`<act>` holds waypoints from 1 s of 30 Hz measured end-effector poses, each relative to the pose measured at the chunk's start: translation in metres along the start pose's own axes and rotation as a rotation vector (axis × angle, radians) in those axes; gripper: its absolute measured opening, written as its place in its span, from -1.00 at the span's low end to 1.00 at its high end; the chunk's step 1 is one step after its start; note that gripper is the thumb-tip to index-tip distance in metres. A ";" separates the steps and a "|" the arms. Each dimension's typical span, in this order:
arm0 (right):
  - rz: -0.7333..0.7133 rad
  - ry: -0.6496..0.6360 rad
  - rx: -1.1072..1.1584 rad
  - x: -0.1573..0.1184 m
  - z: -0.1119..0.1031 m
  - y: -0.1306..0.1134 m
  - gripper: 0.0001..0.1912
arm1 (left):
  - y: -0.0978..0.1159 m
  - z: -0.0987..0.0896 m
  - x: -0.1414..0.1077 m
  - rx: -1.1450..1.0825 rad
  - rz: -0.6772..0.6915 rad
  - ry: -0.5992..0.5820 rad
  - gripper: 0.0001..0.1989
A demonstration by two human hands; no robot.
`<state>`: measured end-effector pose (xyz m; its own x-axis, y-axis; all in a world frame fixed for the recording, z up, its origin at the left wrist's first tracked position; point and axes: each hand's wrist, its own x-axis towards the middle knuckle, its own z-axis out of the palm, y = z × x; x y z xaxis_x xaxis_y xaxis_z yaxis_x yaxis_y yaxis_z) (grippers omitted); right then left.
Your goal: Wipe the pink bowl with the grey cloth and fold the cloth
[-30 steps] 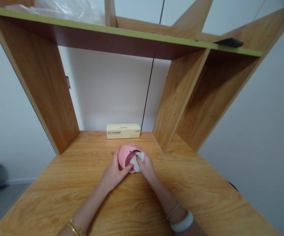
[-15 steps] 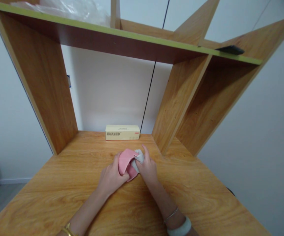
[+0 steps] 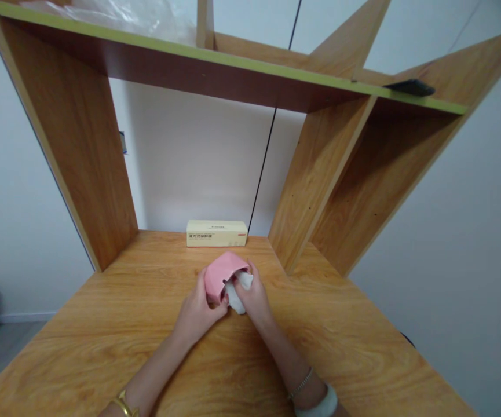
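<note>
A pink, hollow, bowl-like container (image 3: 223, 270) with a small dark notch near its rim is held over the middle of the desk, its opening tipped toward me and to the right. My left hand (image 3: 197, 311) grips it from the left, thumb at the near rim and fingers around the far side. A pale white cloth or wipe (image 3: 235, 299) is bunched in my right hand (image 3: 253, 296), pressed into the opening. Part of the cloth hangs out below the rim. The fingertips of my right hand are partly hidden inside the container.
A long cream box (image 3: 216, 234) with printed lettering stands at the back of the wooden desk (image 3: 102, 336). Above runs a shelf with a green edge (image 3: 250, 63), carrying clear plastic film (image 3: 132, 20) and a flat dark object (image 3: 410, 87). Upright wooden panels flank both sides.
The pink container has been turned and raised slightly, so its outer side faces up more. My right hand has moved the cloth lower and further into the opening, its index finger now curled in.
</note>
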<state>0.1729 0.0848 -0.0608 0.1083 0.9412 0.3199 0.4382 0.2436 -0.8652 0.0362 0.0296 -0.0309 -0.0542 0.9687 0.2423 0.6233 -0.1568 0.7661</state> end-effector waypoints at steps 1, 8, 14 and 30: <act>0.012 -0.004 -0.092 0.000 -0.003 -0.002 -0.36 | 0.001 -0.002 0.000 0.086 -0.034 -0.009 -0.29; -0.061 -0.021 -0.478 -0.001 -0.018 -0.008 -0.34 | 0.010 -0.016 0.000 0.359 0.008 -0.057 -0.23; -0.041 -0.070 -0.103 -0.002 -0.010 0.003 -0.38 | 0.004 -0.017 0.001 0.253 0.043 -0.035 -0.24; 0.055 -0.005 -0.048 -0.005 -0.002 -0.008 -0.38 | -0.011 0.001 0.009 -0.265 0.113 0.070 -0.28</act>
<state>0.1705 0.0778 -0.0551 0.1294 0.9541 0.2702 0.4740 0.1798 -0.8620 0.0293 0.0402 -0.0377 -0.0555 0.9281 0.3681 0.4037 -0.3163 0.8585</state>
